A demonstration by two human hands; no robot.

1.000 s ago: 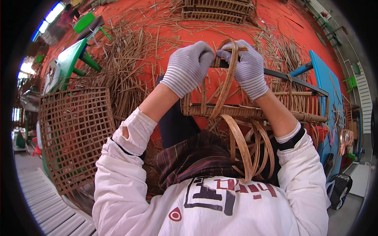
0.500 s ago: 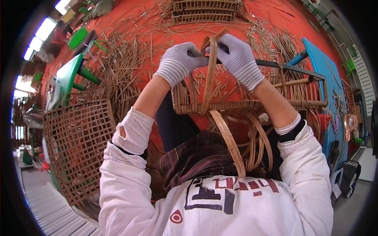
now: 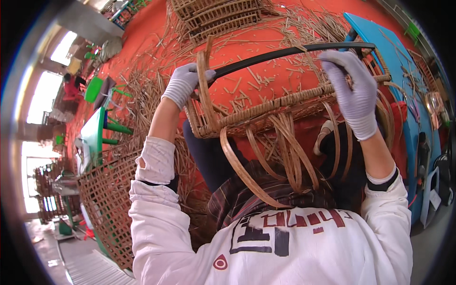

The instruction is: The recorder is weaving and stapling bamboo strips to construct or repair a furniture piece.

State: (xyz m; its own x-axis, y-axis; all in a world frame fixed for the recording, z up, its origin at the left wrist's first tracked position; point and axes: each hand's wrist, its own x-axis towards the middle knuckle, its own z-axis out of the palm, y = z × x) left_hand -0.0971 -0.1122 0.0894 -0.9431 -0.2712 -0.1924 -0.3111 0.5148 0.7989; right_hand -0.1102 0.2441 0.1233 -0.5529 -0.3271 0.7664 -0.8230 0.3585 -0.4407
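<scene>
A long woven rattan basket frame lies across my lap, its left end nearer me. Along its far side runs a flat black bar. My left hand, in a striped pale glove, is closed round the bar's left end, beside an upright rattan strip looped at that corner. The gloved right hand hovers over the right part of the frame, fingers apart and curved, fingertips close to the bar. I see nothing in it. Several loose rattan strips hang from the near rim toward my lap.
Stacked woven baskets stand at the far side. A blue table is at the right, a green stool at the left. An open-weave panel leans at my left. Rattan scraps litter the red floor.
My right hand has left the rattan strip and moved right along the frame, opening. My left hand has shifted left to the bar's end. The frame has tilted, its right end farther away.
</scene>
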